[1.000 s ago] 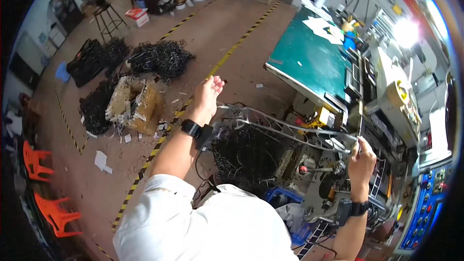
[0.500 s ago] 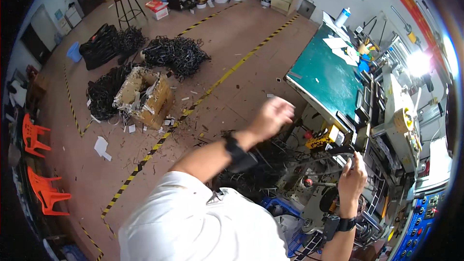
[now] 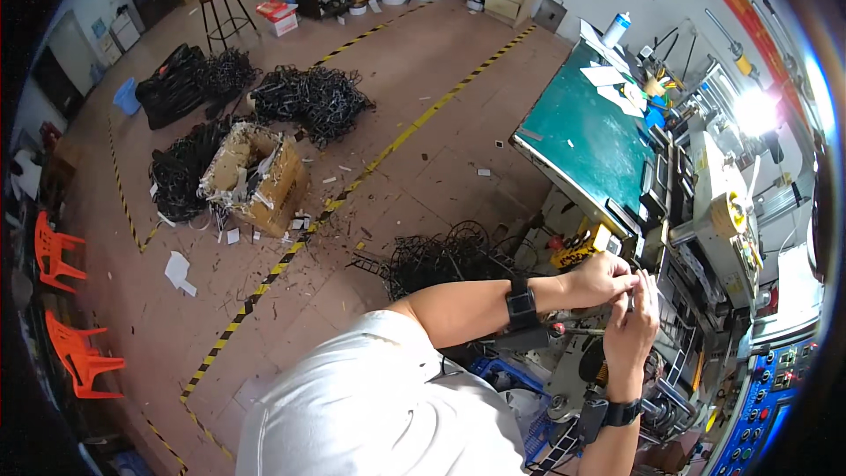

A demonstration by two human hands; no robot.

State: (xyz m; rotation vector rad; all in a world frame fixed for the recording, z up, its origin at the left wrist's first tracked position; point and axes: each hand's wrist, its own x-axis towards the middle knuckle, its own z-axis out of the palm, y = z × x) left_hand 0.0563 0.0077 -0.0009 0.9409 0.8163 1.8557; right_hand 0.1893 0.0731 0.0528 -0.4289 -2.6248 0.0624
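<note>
While my left hand [image 3: 597, 279] and right hand [image 3: 634, 326] meet at the machine [image 3: 705, 238] beside the green counter [image 3: 590, 137], both grips pinch a small, indistinct part; a loose pinch could drop it into the mechanism.

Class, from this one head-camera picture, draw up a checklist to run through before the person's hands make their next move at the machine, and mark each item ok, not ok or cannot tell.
1. Both hands in view: ok; left hand and right hand meet at the machine.
2. What the fingertips pinch: cannot tell, too small.
3. Wrist bands clear of moving parts: cannot tell.
4. Lamp lit: ok.
5. Floor by the feet free: not ok; black wire pile lies close.
6. Green table has bare space: ok.
</note>
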